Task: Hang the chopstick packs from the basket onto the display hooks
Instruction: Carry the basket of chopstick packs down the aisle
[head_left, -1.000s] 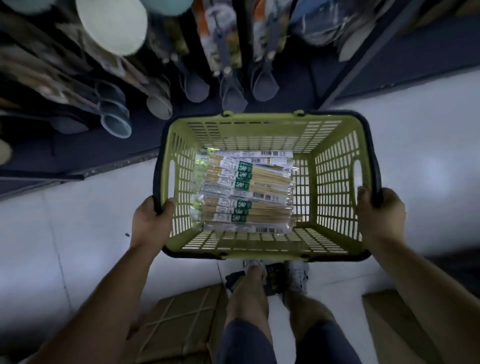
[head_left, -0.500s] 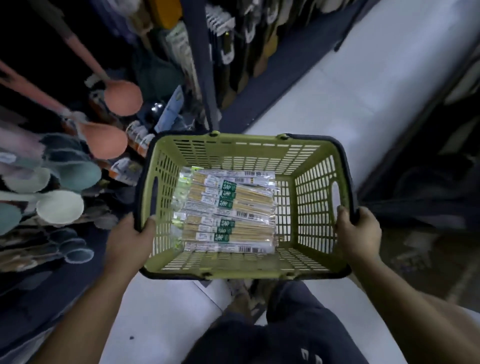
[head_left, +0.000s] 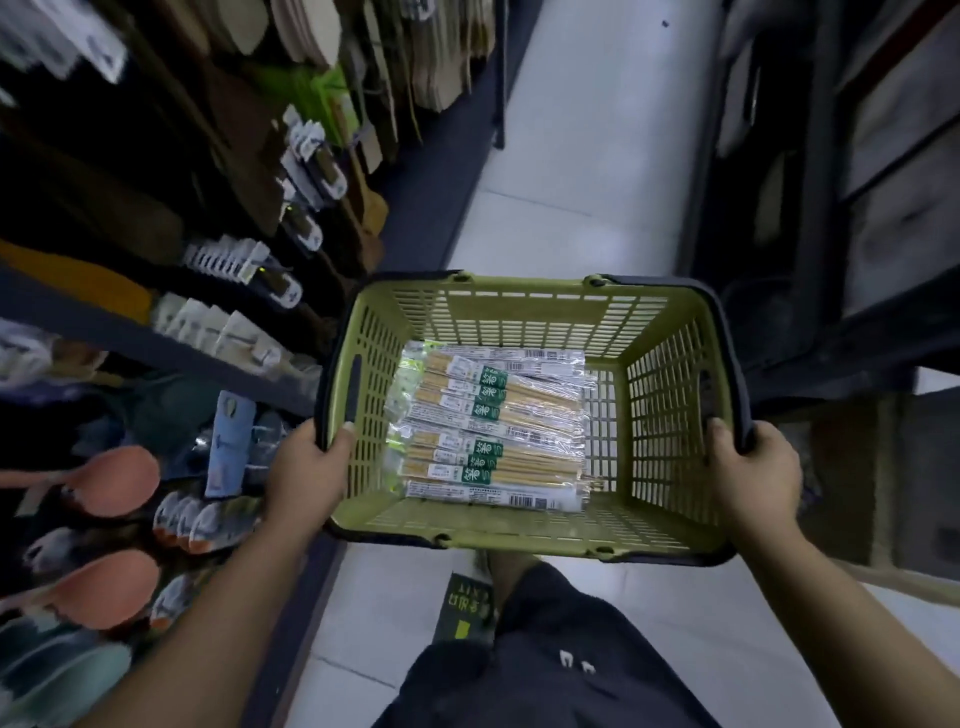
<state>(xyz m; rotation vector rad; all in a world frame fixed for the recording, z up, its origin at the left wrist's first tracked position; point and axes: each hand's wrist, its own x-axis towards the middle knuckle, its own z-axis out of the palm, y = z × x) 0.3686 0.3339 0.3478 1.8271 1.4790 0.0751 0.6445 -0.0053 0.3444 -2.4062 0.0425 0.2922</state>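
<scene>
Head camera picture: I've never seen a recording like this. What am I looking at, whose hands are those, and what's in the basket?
There is no machine here. A person wears a camera on the head, and it looks down at their own arms and legs. That is the only view.

The left hand and the right hand each grip a side rim of a green basket, held above the pale floor of a shop aisle. Inside the basket lie chopstick packs, stacked flat in clear wrap.

On the person's left is a rack hung with kitchen goods, among them pink spoons. Neither hand holds a pack at this moment.
</scene>
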